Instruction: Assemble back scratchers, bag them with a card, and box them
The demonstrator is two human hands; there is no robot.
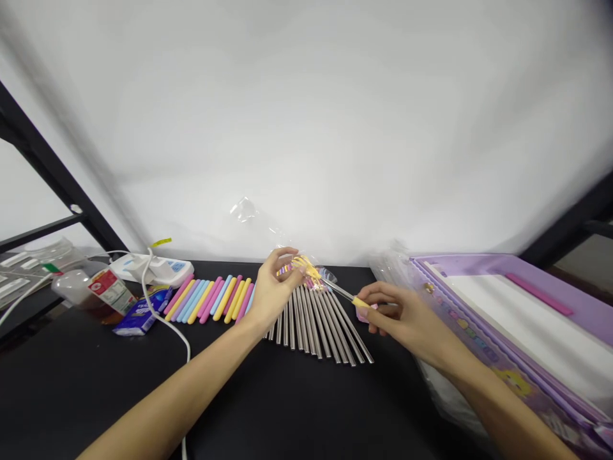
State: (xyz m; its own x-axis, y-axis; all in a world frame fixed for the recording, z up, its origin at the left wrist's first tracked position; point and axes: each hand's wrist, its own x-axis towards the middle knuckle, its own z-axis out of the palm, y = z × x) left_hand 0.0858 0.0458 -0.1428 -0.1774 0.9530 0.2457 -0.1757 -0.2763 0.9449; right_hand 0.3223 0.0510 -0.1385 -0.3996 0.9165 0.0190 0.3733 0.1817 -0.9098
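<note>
The left hand (275, 287) is partly closed, its thumb and fingertips pinched round a small yellow piece (305, 263) at the far end of a slim silver metal rod (338, 289). The right hand (402, 319) has the yellow end piece (361, 303) of that rod between thumb and fingers, the other fingers curled. A small pink piece (366, 313) shows just beside these fingers; whether it is gripped cannot be told.

The rod is held at a slant above the black bench (287, 409), over the upper right part of a fan of silver metal tubes (330, 326). To the left of the fan lies a row of pink, blue and yellow rounded sticks (205, 300), side by side. Crinkled clear plastic film (253, 220) stands behind the left hand, and a purple box (460, 259) is to the right.

The step in hand looks like 2-handed work on the rod, with 1 hand at each end. As a judgement, any fine adjustment here calls for keeping the ends in line and the pinch steady, with light force along the rod and clearance from the tubes below, which could roll if knocked.
</note>
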